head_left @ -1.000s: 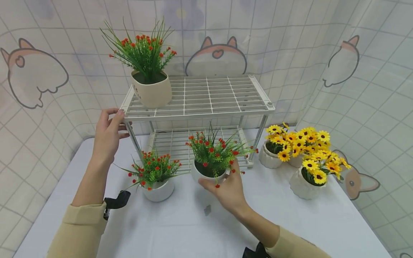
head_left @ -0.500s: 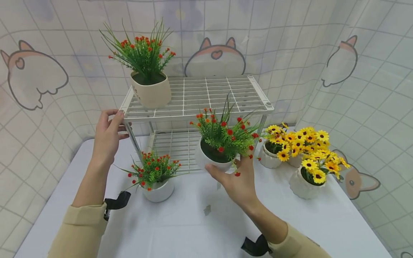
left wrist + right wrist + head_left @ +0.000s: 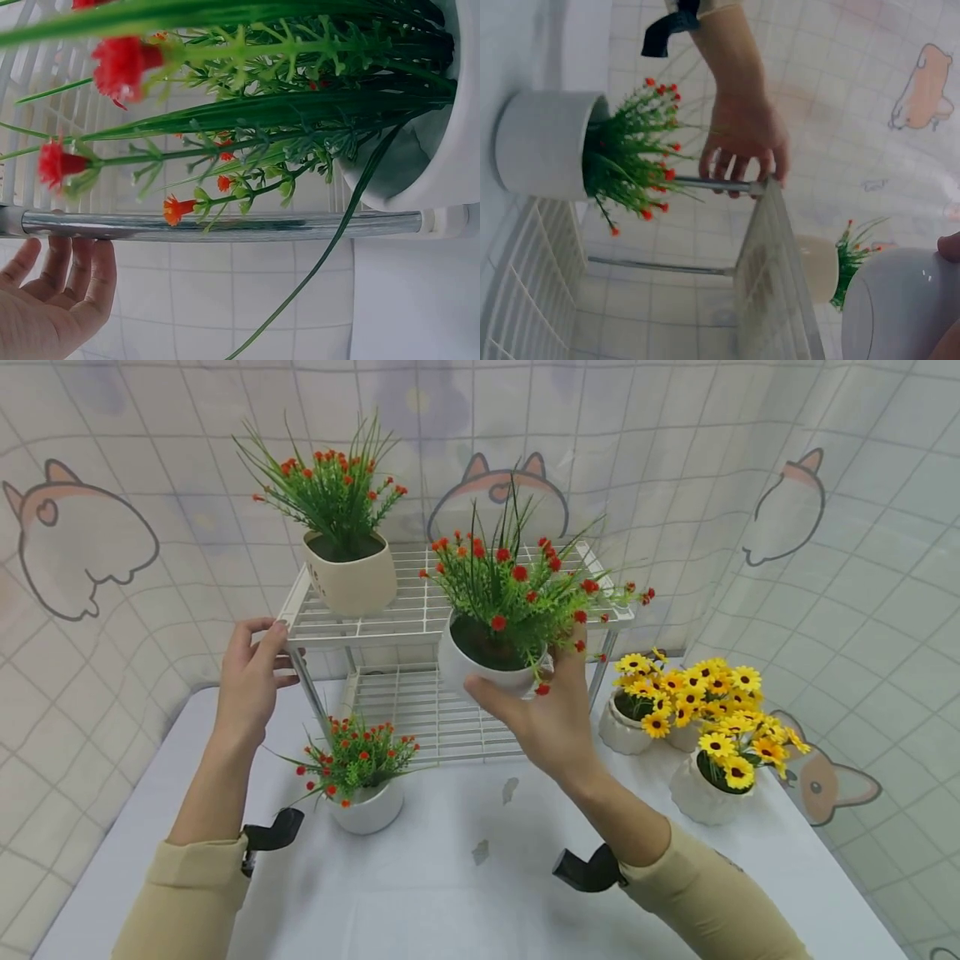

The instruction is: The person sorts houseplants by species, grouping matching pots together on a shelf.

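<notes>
My right hand (image 3: pixel 553 727) holds a white pot (image 3: pixel 461 664) of red flowers and green grass in the air, before the front edge of the upper shelf; the thumb lies on the pot's near side. My left hand (image 3: pixel 251 685) grips the left front corner of a white two-tier wire rack (image 3: pixel 450 631), its fingers at the metal post (image 3: pixel 225 225). A cream pot (image 3: pixel 352 578) with red flowers stands on the upper tier's left side. Below, another white pot (image 3: pixel 367 810) of red flowers stands on the table before the rack's left post.
Several yellow sunflower pots (image 3: pixel 705 789) stand on the table right of the rack. The lower wire tier (image 3: pixel 420 702) sits behind the front pot. A tiled-pattern curtain (image 3: pixel 660 443) hangs behind. The white tablecloth (image 3: pixel 420 893) has two small grey marks.
My right hand has lifted the white pot of red flowers from in front of the lower tier up to the upper shelf's front edge. My left hand stays at the rack corner.
</notes>
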{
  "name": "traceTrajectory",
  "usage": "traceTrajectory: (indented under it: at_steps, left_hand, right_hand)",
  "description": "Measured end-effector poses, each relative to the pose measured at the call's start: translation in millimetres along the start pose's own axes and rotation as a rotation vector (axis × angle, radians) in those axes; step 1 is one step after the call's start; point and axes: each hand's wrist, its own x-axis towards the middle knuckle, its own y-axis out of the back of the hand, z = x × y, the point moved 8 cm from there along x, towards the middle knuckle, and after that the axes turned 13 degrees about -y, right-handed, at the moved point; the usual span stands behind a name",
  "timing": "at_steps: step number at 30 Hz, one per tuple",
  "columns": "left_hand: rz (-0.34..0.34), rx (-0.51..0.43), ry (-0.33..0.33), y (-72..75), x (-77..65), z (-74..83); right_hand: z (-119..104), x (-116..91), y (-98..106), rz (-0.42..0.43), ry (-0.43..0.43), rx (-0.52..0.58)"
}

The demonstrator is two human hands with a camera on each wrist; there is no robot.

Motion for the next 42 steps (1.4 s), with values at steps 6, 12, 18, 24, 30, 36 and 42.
traceTrajectory:
  at_steps: [6, 12, 18, 24, 30, 36, 42]
  left_hand:
    - [0.0, -0.016, 0.003, -0.8, 1.3, -1.4]
    - [0.005, -0.039, 0.009, 0.3, 2.3, -3.0]
    - [0.005, -0.028, 0.006, 0.1, 1.9, -0.8]
    - [0.006, -0.013, 0.004, 0.0, 1.1, 0.3]
    - [0.004, -0.015, 0.005, 0.1, 1.4, 0.4]
    - [0.006, -0.027, 0.008, -0.3, 2.7, -1.6]
    - [0.011, -0.021, 0.016, -0.1, 2.0, -2.5]
  right_hand:
    - [-5.6, 32.1, -6.2, -0.001, -0.06, 0.032]
    - [-8.5, 66.7, -19.9, 0.001, -0.115, 0.064]
    - [-0.3, 94.4, -33.4, 0.002, -0.277, 0.031]
    - [14.6, 114.9, -42.0, 0.008, -0.363, -0.026]
    - [25.2, 130.6, -45.5, 0.035, -0.341, -0.117]
    - [36.5, 140.3, -47.7, 0.035, -0.378, -0.158]
    - [43.5, 142.4, -52.0, 0.022, -0.443, -0.183]
